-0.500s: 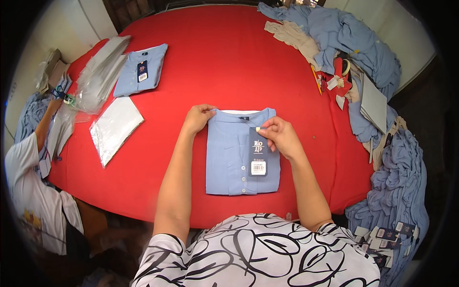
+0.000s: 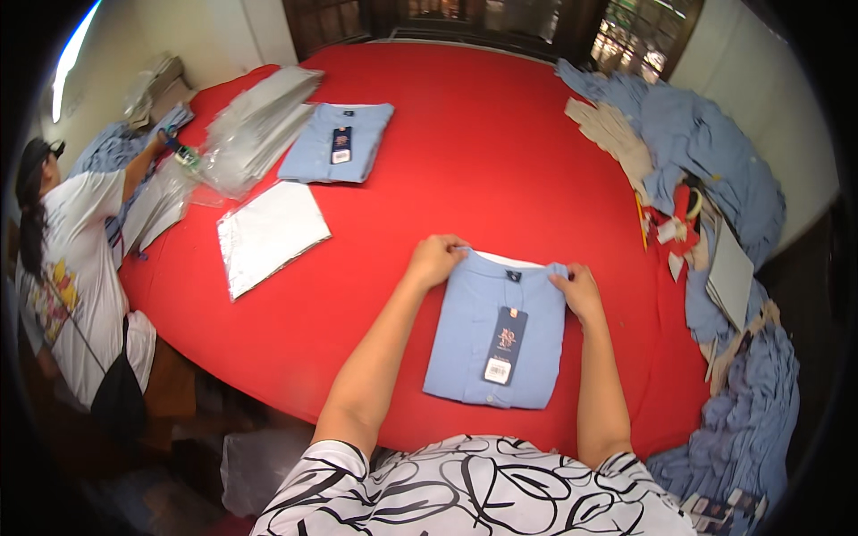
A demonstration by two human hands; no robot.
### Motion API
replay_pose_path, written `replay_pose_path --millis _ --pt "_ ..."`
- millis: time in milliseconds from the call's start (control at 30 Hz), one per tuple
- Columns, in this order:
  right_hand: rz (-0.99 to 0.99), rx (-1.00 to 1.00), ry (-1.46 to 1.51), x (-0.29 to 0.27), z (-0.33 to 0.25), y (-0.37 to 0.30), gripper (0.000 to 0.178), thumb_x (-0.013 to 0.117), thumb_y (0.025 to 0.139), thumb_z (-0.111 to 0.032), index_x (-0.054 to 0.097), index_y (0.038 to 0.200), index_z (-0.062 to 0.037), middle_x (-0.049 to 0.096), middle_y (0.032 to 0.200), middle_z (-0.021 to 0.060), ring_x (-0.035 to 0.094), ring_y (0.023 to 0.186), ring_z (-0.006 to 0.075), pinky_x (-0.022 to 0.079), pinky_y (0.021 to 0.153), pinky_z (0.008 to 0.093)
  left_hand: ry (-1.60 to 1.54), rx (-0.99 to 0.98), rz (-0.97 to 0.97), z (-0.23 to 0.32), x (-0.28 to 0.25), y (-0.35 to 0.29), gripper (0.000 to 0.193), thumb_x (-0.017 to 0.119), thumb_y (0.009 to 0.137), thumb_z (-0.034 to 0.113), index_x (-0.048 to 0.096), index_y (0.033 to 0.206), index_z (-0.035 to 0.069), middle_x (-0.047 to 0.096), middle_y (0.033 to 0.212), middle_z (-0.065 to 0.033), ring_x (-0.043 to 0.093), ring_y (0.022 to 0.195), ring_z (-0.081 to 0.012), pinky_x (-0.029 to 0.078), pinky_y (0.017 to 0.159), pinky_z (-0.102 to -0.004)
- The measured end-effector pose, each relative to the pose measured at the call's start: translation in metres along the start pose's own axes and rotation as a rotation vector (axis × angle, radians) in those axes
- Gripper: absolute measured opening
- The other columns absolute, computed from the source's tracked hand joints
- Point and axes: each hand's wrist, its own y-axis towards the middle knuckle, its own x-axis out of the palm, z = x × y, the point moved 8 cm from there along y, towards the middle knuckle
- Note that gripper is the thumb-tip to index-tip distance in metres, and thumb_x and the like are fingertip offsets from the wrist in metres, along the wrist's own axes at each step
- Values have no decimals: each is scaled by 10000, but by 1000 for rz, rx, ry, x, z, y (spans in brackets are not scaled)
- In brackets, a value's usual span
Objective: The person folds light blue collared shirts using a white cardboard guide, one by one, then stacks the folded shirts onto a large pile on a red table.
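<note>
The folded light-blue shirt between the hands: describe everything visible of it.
The light-blue folded shirt is roughly rectangular, of soft-looking fabric. A small dark label sits at the neckline, a white strip behind it; a pale round button is near the bottom. A navy rectangular tag lies on its front. It faces up over the red cloth-covered table, neckline at the far end. The left hand and right hand hold its upper corners.

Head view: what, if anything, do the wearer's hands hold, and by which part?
The folded blue shirt, by its collar-end corners: the left hand grips the left one, the right hand the right.
</note>
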Motion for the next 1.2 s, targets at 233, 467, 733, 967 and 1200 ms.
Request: replay_pose_path --millis 233,467,733,967,1200 --pt "-40 35 249 -5 -19 -11 334 717 828 -121 559 1097 -3 643 904 120 623 821 210 490 736 331 -37 24 76 17 -6 -20 248 654 879 137 707 1092 20 716 914 -184 696 861 -264 544 800 -362" --pt "-137 -11 498 -1 -7 -10 309 654 872 -5 603 1175 19 659 869 57 593 779 102 465 711 246 -146 9 -2 9 2 -12 247 657 873 123 715 1095 33 722 984 -170 693 919 -255 543 828 -364" --pt "-161 -15 397 -1 -13 -11 136 656 846 14 702 973 34 612 786 0 511 707 65 408 652 221 -75 -31 -49 8 -4 -12 260 673 876 168 712 1089 25 714 1040 -184 686 994 -297 536 865 -378" --pt "-124 -99 358 2 -19 7 120 651 830 13 696 938 40 611 766 -6 521 690 83 421 654 232 15 79 -9 10 -8 2 237 657 872 181 722 1067 62 708 1028 -204 688 978 -313 538 855 -401" --pt "65 -372 30 20 -137 139 167 682 818 -107 712 960 -25 703 859 153 670 812 253 509 737 362 444 307 281 69 -112 140 184 601 859 119 715 984 47 706 939 -190 672 920 -387 540 842 -444"
